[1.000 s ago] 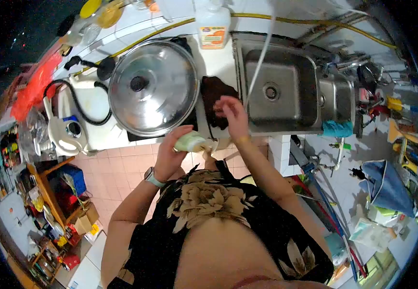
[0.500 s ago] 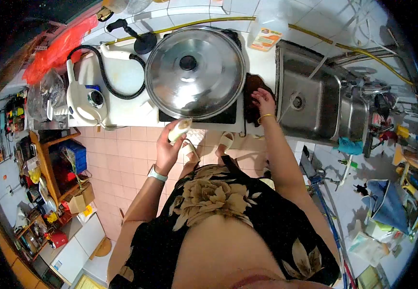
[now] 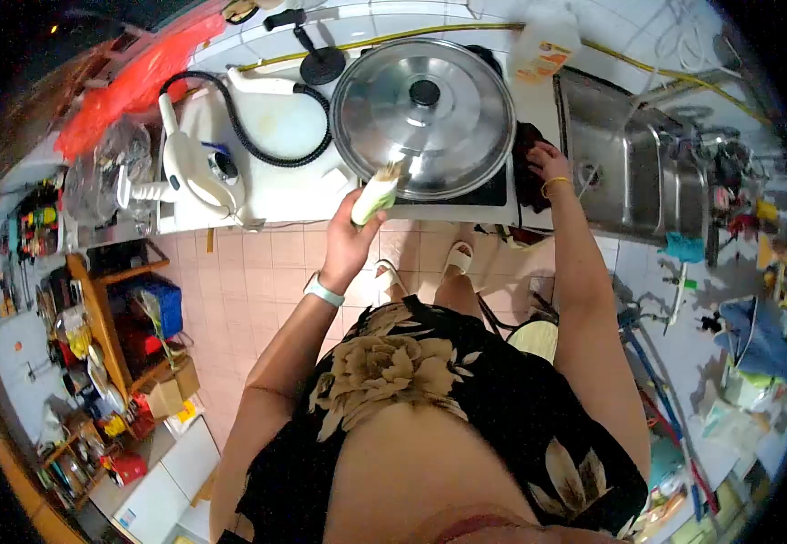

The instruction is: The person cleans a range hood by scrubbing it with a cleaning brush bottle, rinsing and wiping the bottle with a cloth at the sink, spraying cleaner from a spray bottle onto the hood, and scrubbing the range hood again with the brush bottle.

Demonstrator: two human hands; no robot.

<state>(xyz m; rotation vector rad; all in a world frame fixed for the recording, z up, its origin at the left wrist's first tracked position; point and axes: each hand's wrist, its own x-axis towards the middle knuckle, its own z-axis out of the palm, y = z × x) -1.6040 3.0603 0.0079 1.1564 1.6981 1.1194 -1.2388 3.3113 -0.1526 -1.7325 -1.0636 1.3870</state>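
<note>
My left hand is closed around an ear of corn, pale green in its husk with a brown tuft at the tip. The corn is tilted up and right, before the near rim of a large pot's steel lid with a black knob. On the counter between pot and sink, my right hand has its fingers curled at the edge of a crumpled dark brown bag. The fingertips are partly lost against that dark material, and what the bag contains is hidden.
Left of the pot lies a white steamer-like appliance with a black hose. A clear jug stands behind, beside the steel sink. The counter's front edge runs just ahead of my body.
The camera view has shifted, so the counter appears further right. My left hand has raised the corn toward the lid. My right hand's fingers have closed in on the dark bag.
</note>
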